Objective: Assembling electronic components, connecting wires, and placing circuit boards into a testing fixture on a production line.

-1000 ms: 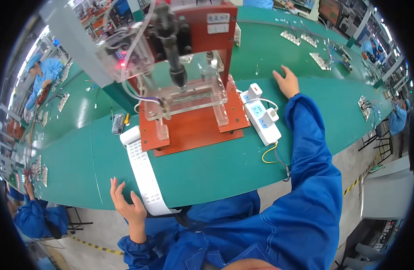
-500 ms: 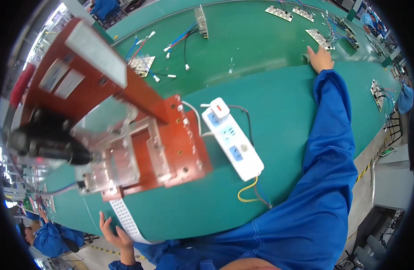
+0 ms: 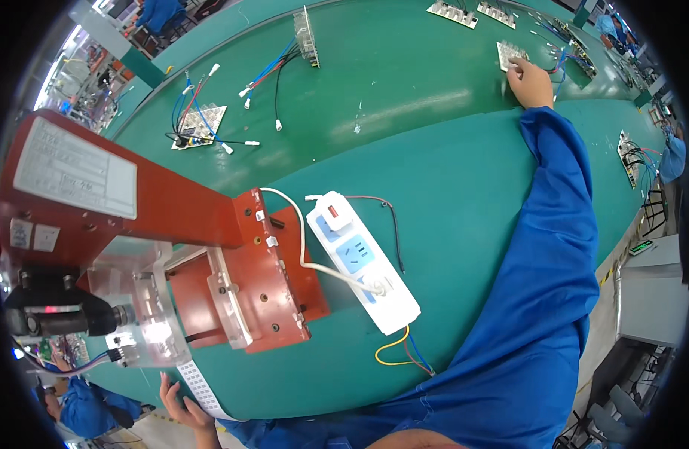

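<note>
At the far right, my right hand [image 3: 532,84] reaches out with fingers curled and closed on the near edge of a pale circuit board [image 3: 512,52]. That board looks tilted, and coloured wires trail on its right side; my fingertips are partly hidden. My left hand [image 3: 181,410] is at the table's near left edge, fingers apart, holding nothing. Beside it lies a white strip of printed labels [image 3: 201,389], which runs out from under a red metal press fixture [image 3: 243,292] with clear plastic parts and a black clamp [image 3: 64,310].
A white power strip [image 3: 367,262] with cables lies right of the fixture on the green table [image 3: 464,187]. Wired boards lie at the far left [image 3: 202,127], far middle [image 3: 307,37] and right edge [image 3: 627,159]. Other people in blue sit at both sides.
My right hand has gone from resting at the board's near edge to gripping it, and the board has turned and tilted. The view has shifted, moving the fixture lower and left.
</note>
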Available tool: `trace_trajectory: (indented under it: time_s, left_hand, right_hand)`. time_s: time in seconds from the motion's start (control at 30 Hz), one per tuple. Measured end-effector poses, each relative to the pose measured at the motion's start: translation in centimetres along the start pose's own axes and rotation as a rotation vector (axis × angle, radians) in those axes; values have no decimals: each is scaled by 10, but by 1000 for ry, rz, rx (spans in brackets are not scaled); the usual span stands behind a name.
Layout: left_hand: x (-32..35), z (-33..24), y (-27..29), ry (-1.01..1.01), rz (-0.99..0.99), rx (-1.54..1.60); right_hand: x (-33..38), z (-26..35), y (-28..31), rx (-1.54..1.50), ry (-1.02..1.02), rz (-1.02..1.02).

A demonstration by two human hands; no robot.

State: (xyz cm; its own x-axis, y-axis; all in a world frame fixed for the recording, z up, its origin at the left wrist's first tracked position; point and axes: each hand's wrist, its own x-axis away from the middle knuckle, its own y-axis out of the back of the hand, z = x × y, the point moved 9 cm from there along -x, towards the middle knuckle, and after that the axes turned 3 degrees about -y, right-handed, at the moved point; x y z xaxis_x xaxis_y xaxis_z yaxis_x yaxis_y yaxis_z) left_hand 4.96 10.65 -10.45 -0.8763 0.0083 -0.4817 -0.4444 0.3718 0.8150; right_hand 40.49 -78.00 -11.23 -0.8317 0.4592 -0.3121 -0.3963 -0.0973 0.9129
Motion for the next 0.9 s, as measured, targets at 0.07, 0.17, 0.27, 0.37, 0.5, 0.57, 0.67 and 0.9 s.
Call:
trace_trajectory:
  time_s: [0.07, 0.17, 0.27, 0.37, 0.5, 0.57, 0.67, 0.9]
  left_hand:
    - [-1, -1, 5, -6, -28, 10]
    - [-4, -4, 3, -27, -52, 28]
    - [-4, -7, 3, 15, -35, 8]
    - [2, -9, 10, 24, -66, 17]
    - [11, -6, 15, 39, -106, 43]
    - [8, -5, 17, 54, -129, 61]
    - [4, -8, 20, 32, -171, 83]
    - [-23, -20, 60, -22, -199, 218]
  right_hand:
    - [0, 27, 22, 136, 137, -178]
    - [5, -5, 26, 339, 73, -506]
    - [7, -17, 1, 408, -176, -239]
    - [30, -6, 19, 480, -198, -269]
    - [72, 53, 37, 413, 80, -400]
    - [97, 86, 47, 191, 364, -571]
    - [153, 134, 81, -41, 527, -768]
    - [322, 219, 209, -486, 607, -1060]
